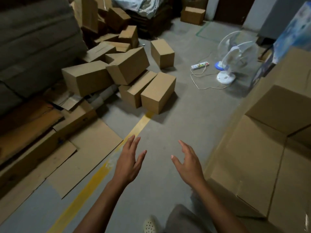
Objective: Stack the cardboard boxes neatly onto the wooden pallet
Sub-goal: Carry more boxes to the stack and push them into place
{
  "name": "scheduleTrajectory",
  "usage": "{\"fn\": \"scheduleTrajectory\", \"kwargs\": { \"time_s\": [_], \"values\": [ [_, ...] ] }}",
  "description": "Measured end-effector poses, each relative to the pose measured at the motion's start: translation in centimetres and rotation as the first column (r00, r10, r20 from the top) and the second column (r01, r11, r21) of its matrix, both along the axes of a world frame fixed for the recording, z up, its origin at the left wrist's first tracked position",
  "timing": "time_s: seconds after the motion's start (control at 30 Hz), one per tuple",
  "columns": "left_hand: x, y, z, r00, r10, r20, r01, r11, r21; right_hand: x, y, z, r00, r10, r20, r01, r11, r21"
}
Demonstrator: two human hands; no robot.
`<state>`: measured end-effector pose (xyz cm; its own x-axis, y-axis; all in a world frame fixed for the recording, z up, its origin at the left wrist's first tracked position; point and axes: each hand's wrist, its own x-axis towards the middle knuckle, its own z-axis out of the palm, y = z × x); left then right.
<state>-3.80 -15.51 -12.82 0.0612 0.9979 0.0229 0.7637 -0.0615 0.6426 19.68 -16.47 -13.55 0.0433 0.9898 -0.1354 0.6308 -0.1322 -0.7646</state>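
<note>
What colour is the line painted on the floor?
Yellow: the floor line runs diagonally past the left hand, seen in the head view.

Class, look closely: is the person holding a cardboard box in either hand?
No: the left hand and the right hand are both open and empty, and the cardboard boxes lie on the floor ahead.

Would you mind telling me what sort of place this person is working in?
Probably a storeroom or small warehouse: loose cardboard boxes lie heaped on a concrete floor marked with a yellow line, and flattened cardboard lies beside it.
</note>
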Motion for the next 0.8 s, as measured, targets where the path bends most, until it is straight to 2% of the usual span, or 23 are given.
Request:
{"fn": "scheduleTrajectory", "kwargs": {
  "time_s": [0.33,0.63,0.8],
  "values": [
    [-0.3,17.1,-0.2,0.999,0.028,-0.038,-0.028,1.000,0.002,-1.0,18.3,-1.1,0.999,0.001,-0.048,0.001,0.999,0.042],
    [1.8,35.6,-0.6,0.995,0.026,-0.099,-0.040,0.989,-0.140,1.7,36.6,-1.5,0.995,-0.020,-0.100,0.016,0.999,-0.045],
    [3.2,45.1,-0.5,0.995,0.022,-0.096,-0.036,0.989,-0.144,2.6,46.0,-1.4,0.996,-0.009,-0.085,0.003,0.997,-0.072]
  ]
}}
